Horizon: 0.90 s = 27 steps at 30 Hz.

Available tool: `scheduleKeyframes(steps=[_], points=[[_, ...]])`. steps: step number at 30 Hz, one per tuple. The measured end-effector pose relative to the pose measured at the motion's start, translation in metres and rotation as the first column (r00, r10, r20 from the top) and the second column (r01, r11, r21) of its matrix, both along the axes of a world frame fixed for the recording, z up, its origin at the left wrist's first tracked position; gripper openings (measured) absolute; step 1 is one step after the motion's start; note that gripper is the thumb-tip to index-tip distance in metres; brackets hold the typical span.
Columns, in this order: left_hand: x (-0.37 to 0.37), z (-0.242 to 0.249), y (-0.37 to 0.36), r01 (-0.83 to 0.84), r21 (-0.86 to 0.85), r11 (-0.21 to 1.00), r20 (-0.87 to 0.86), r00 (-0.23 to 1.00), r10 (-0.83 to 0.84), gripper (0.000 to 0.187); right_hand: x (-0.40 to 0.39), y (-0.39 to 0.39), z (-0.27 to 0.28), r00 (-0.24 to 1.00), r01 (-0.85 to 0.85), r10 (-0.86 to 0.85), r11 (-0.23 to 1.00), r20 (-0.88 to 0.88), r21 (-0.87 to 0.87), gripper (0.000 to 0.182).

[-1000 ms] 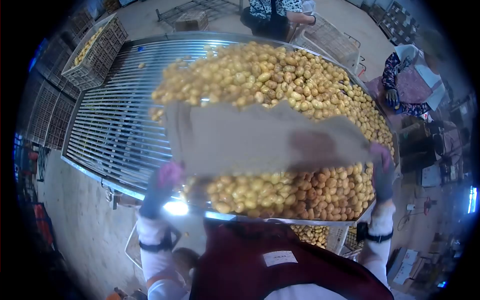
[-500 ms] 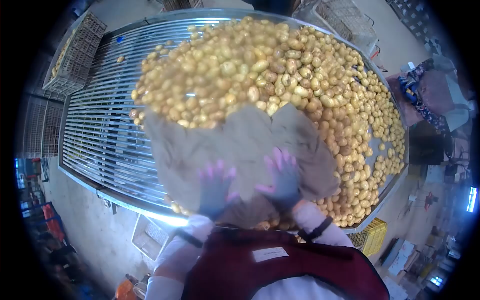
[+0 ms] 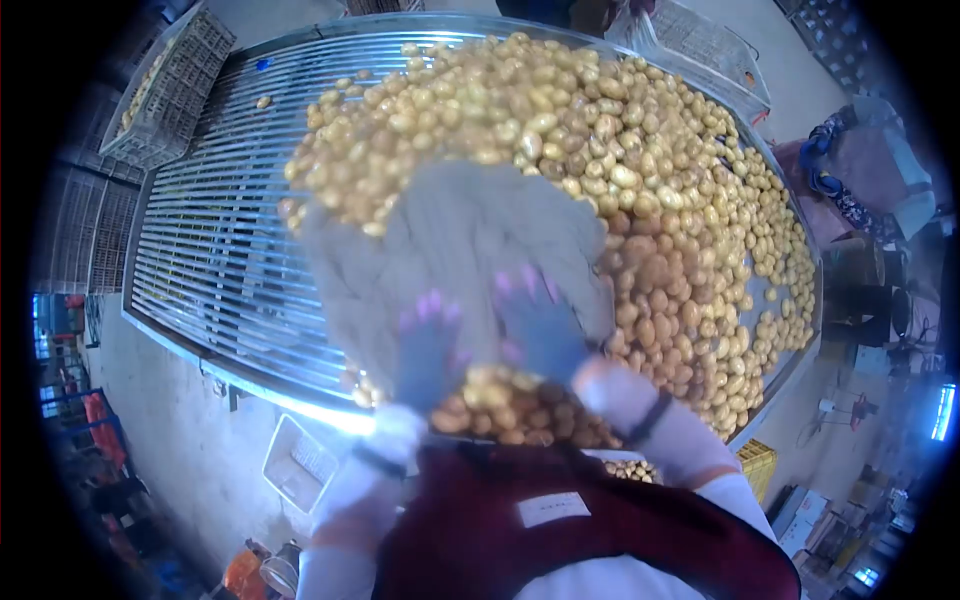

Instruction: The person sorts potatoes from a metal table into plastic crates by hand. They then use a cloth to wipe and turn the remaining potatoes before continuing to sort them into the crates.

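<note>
A greyish-brown cloth (image 3: 450, 240) lies over part of a big heap of round yellow-brown produce (image 3: 680, 240), which looks like potatoes. My left hand (image 3: 430, 345), in a dark glove with pink fingertips, rests on the cloth's lower left part with its fingers spread. To its right, my right hand (image 3: 540, 320), gloved the same way, presses flat on the cloth, fingers apart. Both hands are somewhat blurred. Brown pieces of produce (image 3: 520, 408) show between the cloth's near edge and my dark red apron (image 3: 470, 520).
The heap sits on a metal table with slats (image 3: 230, 240) at left. Crates stand at the upper left (image 3: 170, 90) and upper right (image 3: 700, 60). A white bin (image 3: 300, 463) is on the floor. Another person's patterned sleeve (image 3: 835, 175) shows at the right.
The cloth and both my hands have moved away from my body and slightly left. More produce is uncovered near my apron and on the cloth's right side.
</note>
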<state>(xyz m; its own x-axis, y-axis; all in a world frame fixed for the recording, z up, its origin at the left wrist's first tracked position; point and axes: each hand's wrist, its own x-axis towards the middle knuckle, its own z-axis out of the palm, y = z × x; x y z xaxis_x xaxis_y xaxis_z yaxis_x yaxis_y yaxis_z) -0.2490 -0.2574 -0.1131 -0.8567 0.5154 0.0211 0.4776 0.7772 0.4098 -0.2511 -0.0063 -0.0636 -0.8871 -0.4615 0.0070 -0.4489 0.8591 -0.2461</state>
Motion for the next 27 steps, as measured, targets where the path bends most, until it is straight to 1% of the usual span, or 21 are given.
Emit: scheduleKeyframes(steps=[2,5,6,7,8,9,10,11,13,14,15,17,18,19,20,21,22,23,24,25,27], points=[[0.026,-0.031,-0.021,0.047,-0.087,0.995,-0.07,0.996,-0.054,0.073,0.042,0.005,-0.018,0.999,-0.023,0.022,0.998,-0.027,-0.062,0.066],[-0.002,-0.023,-0.011,0.063,-0.323,0.944,0.072,0.997,-0.042,0.072,0.029,-0.005,-0.03,0.998,0.053,-0.058,0.982,-0.021,-0.182,0.065],[-0.023,-0.024,-0.007,0.001,-0.292,0.956,0.003,1.0,0.0,0.071,0.008,-0.012,-0.032,0.981,0.103,-0.056,0.963,0.188,-0.25,0.062],[-0.052,-0.025,-0.002,-0.061,-0.258,0.964,-0.065,0.997,0.045,0.07,-0.024,-0.02,-0.034,0.922,0.166,-0.037,0.937,0.387,-0.307,0.059],[-0.081,-0.025,-0.001,-0.1,-0.22,0.97,-0.15,0.986,0.067,0.066,-0.047,-0.029,-0.065,0.923,0.179,-0.026,0.912,0.384,-0.37,0.057],[-0.11,-0.025,-0.001,-0.137,-0.181,0.974,-0.232,0.968,0.094,0.063,-0.066,-0.041,-0.076,0.95,0.144,-0.035,0.931,0.311,-0.336,0.057],[-0.139,-0.024,0.0,-0.195,-0.203,0.959,-0.261,0.955,0.139,0.061,-0.085,-0.053,-0.087,0.971,0.115,-0.044,0.948,0.235,-0.297,0.057],[-0.159,-0.022,-0.001,-0.259,-0.221,0.94,-0.295,0.937,0.189,0.059,-0.101,-0.065,-0.076,0.996,0.052,-0.041,0.988,0.075,-0.144,0.058],[-0.18,-0.026,-0.01,-0.283,-0.191,0.94,-0.254,0.939,0.231,0.058,-0.131,-0.08,-0.075,0.977,0.038,-0.01,0.991,0.211,-0.127,0.06],[-0.176,-0.025,-0.017,-0.259,-0.21,0.943,-0.239,0.948,0.208,0.06,-0.139,-0.086,-0.075,0.961,0.036,0.0,0.992,0.278,-0.122,0.061],[-0.172,-0.02,-0.023,-0.236,-0.228,0.945,-0.224,0.957,0.184,0.062,-0.133,-0.083,-0.072,0.952,-0.005,0.031,0.996,0.305,-0.084,0.063],[-0.124,-0.01,-0.041,-0.076,-0.209,0.975,-0.095,0.994,0.058,0.066,-0.094,-0.062,-0.065,0.971,-0.081,0.123,0.977,0.206,-0.199,0.067],[-0.095,-0.012,-0.045,-0.005,-0.172,0.985,-0.103,0.995,-0.013,0.072,-0.062,-0.044,-0.065,0.979,-0.132,0.167,0.956,0.116,-0.263,0.071],[-0.065,-0.012,-0.048,0.025,-0.051,0.998,-0.067,0.997,-0.028,0.072,-0.036,-0.025,-0.056,0.953,-0.096,0.203,0.906,0.224,-0.413,0.069],[-0.038,-0.018,-0.05,0.09,-0.047,0.995,-0.109,0.99,-0.094,0.072,-0.011,-0.015,-0.039,0.927,-0.048,0.184,0.923,0.326,-0.382,0.075],[-0.02,-0.011,-0.05,0.129,-0.06,0.99,-0.073,0.988,-0.133,0.065,0.001,-0.009,-0.023,0.891,-0.002,0.159,0.938,0.425,-0.348,0.081],[-0.029,-0.002,-0.042,0.103,-0.394,0.913,-0.302,0.924,-0.234,0.061,-0.006,-0.007,-0.013,0.877,0.025,0.171,0.916,0.448,-0.399,0.08],[-0.039,0.007,-0.033,-0.026,-0.669,0.743,-0.462,0.798,-0.388,0.057,-0.014,-0.01,-0.006,0.861,0.049,0.192,0.89,0.471,-0.453,0.078],[-0.047,0.009,-0.031,0.124,-0.425,0.897,-0.225,0.945,-0.237,0.055,-0.021,-0.017,-0.005,0.844,0.081,0.214,0.856,0.493,-0.51,0.077],[-0.055,0.011,-0.03,0.124,-0.105,0.987,0.052,0.992,-0.119,0.053,-0.038,-0.025,-0.042,0.913,-0.102,0.296,0.832,0.281,-0.546,0.066],[-0.079,-0.014,-0.043,0.07,-0.132,0.989,0.03,0.997,-0.067,0.053,-0.058,-0.042,-0.056,0.899,0.126,0.167,0.788,0.406,-0.602,0.056]])
